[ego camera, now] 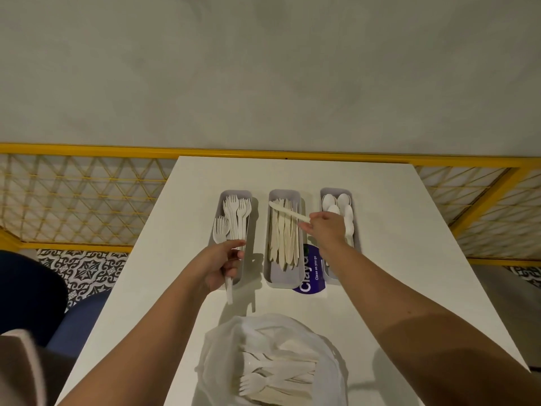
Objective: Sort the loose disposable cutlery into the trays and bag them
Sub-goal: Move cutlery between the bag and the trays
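Nearest, a thin clear plastic bag [319,347] is slumped on the white table [409,230], with loose cutlery [263,379] heaped inside it; the film is judged limp and slippery, so it is best gathered at its mouth, and the pieces inside are likely to tangle by their tines. Further out, a single fork [220,231] is held by the left hand [219,266], whose fingers are curled round the mid-handle, tines pointing away beside the near half of the fork tray [234,192]; the piece is judged very light, fairly stiff yet easily snapped, so a grip on the handle is favoured. Beyond, a knife [288,210] is pinched by its handle end in the right hand [325,230] and held slantwise above the knife tray [281,278], its blade crossing the knives stacked lengthwise there. The spoon tray [336,189] is partly hidden behind the right wrist; a purple label [314,268] is tucked between the two right-hand trays. Neither tray is seen to be blocked, though the spoons may be brushed by the crossing forearm. Farthest, a yellow railing [87,148] is seen.
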`<state>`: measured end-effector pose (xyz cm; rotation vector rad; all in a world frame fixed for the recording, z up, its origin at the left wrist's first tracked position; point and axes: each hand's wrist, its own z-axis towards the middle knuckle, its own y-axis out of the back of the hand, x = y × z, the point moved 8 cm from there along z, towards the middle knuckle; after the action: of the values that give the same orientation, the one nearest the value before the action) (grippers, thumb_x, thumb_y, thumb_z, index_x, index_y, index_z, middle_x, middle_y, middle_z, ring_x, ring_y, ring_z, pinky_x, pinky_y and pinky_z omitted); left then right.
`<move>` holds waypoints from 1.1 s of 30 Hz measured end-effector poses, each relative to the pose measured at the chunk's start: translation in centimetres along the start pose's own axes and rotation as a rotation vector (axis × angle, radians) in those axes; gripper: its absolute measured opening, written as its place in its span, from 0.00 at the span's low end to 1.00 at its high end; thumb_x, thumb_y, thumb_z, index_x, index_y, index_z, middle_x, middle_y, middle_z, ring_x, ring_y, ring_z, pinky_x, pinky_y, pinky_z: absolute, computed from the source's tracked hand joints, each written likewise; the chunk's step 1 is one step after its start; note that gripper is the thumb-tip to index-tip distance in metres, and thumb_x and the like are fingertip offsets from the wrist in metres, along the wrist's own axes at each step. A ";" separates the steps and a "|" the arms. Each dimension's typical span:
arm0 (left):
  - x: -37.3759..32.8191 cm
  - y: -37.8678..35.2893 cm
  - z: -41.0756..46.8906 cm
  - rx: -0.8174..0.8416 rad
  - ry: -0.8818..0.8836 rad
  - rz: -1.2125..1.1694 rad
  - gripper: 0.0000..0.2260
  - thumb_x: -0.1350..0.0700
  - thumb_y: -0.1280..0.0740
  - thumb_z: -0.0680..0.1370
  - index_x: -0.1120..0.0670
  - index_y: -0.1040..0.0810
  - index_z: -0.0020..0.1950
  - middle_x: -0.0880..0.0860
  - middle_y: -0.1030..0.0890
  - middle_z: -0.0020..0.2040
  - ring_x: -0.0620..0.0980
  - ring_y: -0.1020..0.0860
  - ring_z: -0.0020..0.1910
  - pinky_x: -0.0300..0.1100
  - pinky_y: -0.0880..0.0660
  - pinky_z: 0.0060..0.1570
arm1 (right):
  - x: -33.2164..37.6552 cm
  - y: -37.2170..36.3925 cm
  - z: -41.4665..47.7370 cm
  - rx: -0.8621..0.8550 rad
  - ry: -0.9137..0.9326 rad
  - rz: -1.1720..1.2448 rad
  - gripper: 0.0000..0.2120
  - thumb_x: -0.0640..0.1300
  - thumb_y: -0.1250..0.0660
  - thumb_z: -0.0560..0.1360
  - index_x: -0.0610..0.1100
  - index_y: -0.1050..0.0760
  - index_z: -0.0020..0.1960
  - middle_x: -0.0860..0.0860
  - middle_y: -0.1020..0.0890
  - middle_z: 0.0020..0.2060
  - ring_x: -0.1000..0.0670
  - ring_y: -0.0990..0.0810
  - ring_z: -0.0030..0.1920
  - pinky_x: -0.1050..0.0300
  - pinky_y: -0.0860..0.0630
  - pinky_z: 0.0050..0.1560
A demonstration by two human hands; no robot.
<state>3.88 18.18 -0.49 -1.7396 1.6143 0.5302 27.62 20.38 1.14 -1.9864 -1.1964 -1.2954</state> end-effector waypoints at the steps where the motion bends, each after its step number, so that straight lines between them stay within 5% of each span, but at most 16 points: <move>1: 0.0 0.1 0.0 -0.001 0.001 -0.017 0.05 0.61 0.41 0.80 0.58 0.26 0.47 0.52 0.30 0.28 0.44 0.42 0.19 0.33 0.45 0.18 | -0.4 -0.3 0.0 -0.026 0.019 -0.035 0.06 0.31 0.36 0.75 0.40 0.26 0.44 0.45 0.20 0.43 0.44 0.17 0.46 0.52 0.20 0.53; 7: 0.0 0.7 0.4 0.010 -0.009 -0.072 0.06 0.61 0.42 0.80 0.56 0.31 0.43 0.52 0.30 0.28 0.45 0.42 0.22 0.35 0.45 0.19 | -1.9 -1.5 -0.4 -0.131 0.057 -0.055 0.11 0.32 0.36 0.74 0.35 0.27 0.56 0.38 0.20 0.52 0.40 0.19 0.53 0.53 0.23 0.50; 13: -0.5 1.1 0.2 0.025 -0.038 -0.091 0.09 0.61 0.45 0.81 0.57 0.31 0.42 0.53 0.31 0.30 0.45 0.39 0.21 0.35 0.42 0.20 | -1.1 -3.8 -1.6 -0.027 0.215 -0.480 0.10 0.35 0.42 0.77 0.36 0.23 0.53 0.41 0.25 0.58 0.48 0.25 0.43 0.68 0.34 0.31; 16: -0.7 1.2 0.3 0.060 -0.057 -0.146 0.11 0.60 0.47 0.82 0.57 0.30 0.41 0.51 0.30 0.28 0.44 0.36 0.20 0.35 0.37 0.20 | -0.3 -4.6 -3.2 0.008 0.282 -0.533 0.10 0.35 0.41 0.78 0.37 0.25 0.57 0.43 0.30 0.60 0.49 0.26 0.48 0.67 0.30 0.41; 19: -1.0 1.1 0.6 0.081 -0.079 -0.187 0.14 0.57 0.47 0.83 0.56 0.29 0.39 0.50 0.28 0.28 0.44 0.32 0.22 0.36 0.33 0.26 | -0.7 -7.4 -5.4 0.208 0.278 -0.548 0.10 0.37 0.41 0.78 0.39 0.24 0.55 0.46 0.24 0.53 0.49 0.24 0.49 0.60 0.29 0.47; 25: -1.8 2.3 1.2 0.052 -0.154 -0.274 0.15 0.54 0.47 0.83 0.56 0.28 0.40 0.49 0.28 0.30 0.45 0.33 0.28 0.38 0.34 0.33 | -4.2 -13.2 -10.9 0.721 0.037 -0.636 0.14 0.44 0.43 0.80 0.44 0.26 0.39 0.49 0.26 0.30 0.53 0.29 0.29 0.64 0.34 0.27; 30: -2.5 3.3 0.9 0.064 -0.211 -0.224 0.14 0.54 0.47 0.83 0.56 0.26 0.45 0.50 0.29 0.37 0.45 0.31 0.33 0.37 0.29 0.33 | -4.8 -14.7 -11.9 0.758 0.065 -0.570 0.10 0.42 0.38 0.78 0.42 0.27 0.39 0.48 0.27 0.27 0.56 0.30 0.24 0.64 0.33 0.29; 33: -2.4 3.8 1.0 0.033 -0.213 -0.069 0.15 0.51 0.46 0.83 0.58 0.24 0.51 0.53 0.24 0.42 0.50 0.25 0.41 0.42 0.25 0.44 | -4.2 -15.0 -11.4 0.654 0.122 -0.546 0.04 0.39 0.37 0.77 0.38 0.26 0.47 0.49 0.27 0.28 0.55 0.29 0.24 0.63 0.32 0.29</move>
<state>-0.01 20.59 -0.25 -1.6478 1.4021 0.6292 8.57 17.50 1.38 -1.1401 -1.8800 -1.0318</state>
